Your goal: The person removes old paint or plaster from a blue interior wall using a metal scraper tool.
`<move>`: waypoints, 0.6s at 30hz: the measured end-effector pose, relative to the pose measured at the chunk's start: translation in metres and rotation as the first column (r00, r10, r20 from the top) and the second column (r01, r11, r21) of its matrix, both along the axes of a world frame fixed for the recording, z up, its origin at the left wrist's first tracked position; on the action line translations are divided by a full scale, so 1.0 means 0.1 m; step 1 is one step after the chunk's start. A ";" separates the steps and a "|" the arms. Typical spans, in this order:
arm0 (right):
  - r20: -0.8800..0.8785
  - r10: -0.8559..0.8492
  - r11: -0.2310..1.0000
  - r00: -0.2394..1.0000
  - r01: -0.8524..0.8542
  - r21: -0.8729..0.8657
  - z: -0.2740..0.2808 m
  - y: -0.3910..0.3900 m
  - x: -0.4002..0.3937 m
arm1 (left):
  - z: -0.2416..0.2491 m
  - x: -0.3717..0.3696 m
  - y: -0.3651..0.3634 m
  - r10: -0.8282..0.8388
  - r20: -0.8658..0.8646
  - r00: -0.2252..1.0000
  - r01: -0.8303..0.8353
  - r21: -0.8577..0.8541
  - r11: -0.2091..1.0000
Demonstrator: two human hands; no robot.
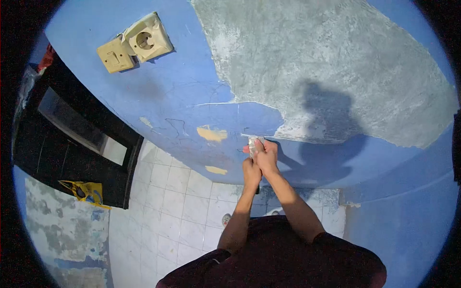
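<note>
Both of my hands are together on a scraper (251,145) held against the blue wall (249,117). Its pale, smeared metal blade shows above my fingers, and a dark handle end sticks out below. My left hand (250,172) is closed around the handle. Just above and to the right, my right hand (267,154) is closed on the scraper too, its fingers by the blade. The blade is near a thin white scratched line in the blue paint. Above it lies a large grey patch of bared plaster (307,53) with a ragged edge.
A light switch (114,57) and a loose-looking power socket (148,41) are at the upper left. A dark door (62,153) with a yellow bag (89,193) stands to the left. White floor tiles (177,211) lie below. A shadow falls on the wall at right.
</note>
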State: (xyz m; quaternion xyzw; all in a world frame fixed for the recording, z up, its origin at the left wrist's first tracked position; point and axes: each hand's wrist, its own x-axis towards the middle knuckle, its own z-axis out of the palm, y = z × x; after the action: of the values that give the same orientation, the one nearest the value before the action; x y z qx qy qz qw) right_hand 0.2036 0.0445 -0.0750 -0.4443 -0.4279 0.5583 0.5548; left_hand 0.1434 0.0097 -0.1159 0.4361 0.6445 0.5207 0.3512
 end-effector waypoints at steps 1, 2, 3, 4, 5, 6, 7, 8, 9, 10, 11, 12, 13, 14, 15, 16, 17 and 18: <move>0.001 0.007 0.999 1.000 -0.007 -0.051 0.02 -0.01 -0.02 | 0.01 -0.04 -0.02 0.002 -0.067 0.998 -0.001 0.010 1.000; -0.008 0.002 0.998 1.000 -0.002 -0.058 0.04 -0.04 -0.08 | 0.04 -0.13 -0.05 -0.004 -0.076 0.997 0.004 0.004 1.000; -0.207 -0.035 0.990 0.978 0.005 -0.143 0.09 -0.05 -0.12 | 0.28 -0.21 -0.08 -0.065 -0.092 0.994 0.061 -0.048 0.997; -0.387 -0.083 0.973 0.918 -0.009 -0.229 0.12 -0.08 -0.14 | 0.40 -0.22 -0.11 -0.122 -0.097 0.988 0.112 -0.105 0.988; -0.381 -0.075 0.977 0.921 -0.009 -0.214 0.14 -0.09 -0.13 | 0.37 -0.20 -0.11 -0.098 -0.131 0.987 0.092 -0.046 0.995; -0.376 -0.075 0.977 0.924 -0.008 -0.214 0.14 -0.06 -0.10 | 0.23 -0.15 -0.06 -0.098 -0.125 0.987 0.093 -0.045 0.995; -0.270 -0.046 0.985 0.962 -0.002 -0.175 0.12 -0.05 -0.06 | 0.00 -0.06 0.00 -0.026 -0.048 0.999 0.026 0.013 1.000; -0.161 -0.016 0.991 0.987 -0.006 -0.136 0.10 -0.04 -0.04 | -0.14 -0.01 0.01 0.046 0.032 0.998 -0.048 0.066 0.997; -0.159 -0.010 0.990 0.987 -0.013 -0.140 0.10 -0.04 -0.04 | -0.10 -0.04 0.00 0.054 0.033 0.998 -0.056 0.062 0.997; -0.179 -0.007 0.990 0.984 -0.018 -0.142 0.10 -0.06 -0.05 | -0.07 -0.10 -0.03 -0.003 -0.018 1.000 0.004 0.045 0.999; -0.199 -0.011 0.990 0.980 -0.017 -0.139 0.10 -0.05 -0.06 | -0.03 -0.14 -0.02 -0.068 -0.068 0.995 0.070 0.030 0.997; -0.197 -0.018 0.991 0.980 -0.010 -0.137 0.14 -0.03 -0.08 | 0.15 -0.18 -0.02 -0.075 -0.066 0.995 0.077 0.032 0.997; -0.312 -0.056 0.980 0.948 -0.008 -0.201 0.16 -0.05 -0.13 | 0.38 -0.24 -0.07 -0.121 -0.102 0.987 0.121 0.000 0.993; -0.420 -0.099 0.964 0.902 -0.016 -0.264 0.16 -0.08 -0.15 | 0.50 -0.26 -0.12 -0.165 -0.138 0.977 0.161 -0.034 0.986; -0.419 -0.084 0.969 0.904 -0.023 -0.245 0.14 -0.06 -0.14 | 0.40 -0.26 -0.09 -0.153 -0.115 0.982 0.151 -0.020 0.988; -0.416 -0.080 0.969 0.906 -0.028 -0.246 0.08 -0.05 -0.11 | 0.21 -0.20 -0.05 -0.147 -0.113 0.983 0.146 -0.020 0.989; -0.266 -0.049 0.983 0.963 -0.001 -0.185 0.01 -0.02 -0.06 | -0.05 -0.08 0.00 -0.085 -0.054 0.995 0.088 0.059 0.994; -0.108 -0.023 0.993 0.994 0.010 -0.114 0.03 0.00 -0.03 | -0.07 0.00 0.03 -0.023 0.008 1.000 0.021 0.140 0.990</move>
State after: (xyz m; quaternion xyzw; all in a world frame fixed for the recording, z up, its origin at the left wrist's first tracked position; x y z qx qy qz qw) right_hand 0.2005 0.0445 -0.0722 -0.4475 -0.3609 0.6006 0.5558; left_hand 0.1431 0.0124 -0.1230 0.4643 0.6000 0.5626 0.3284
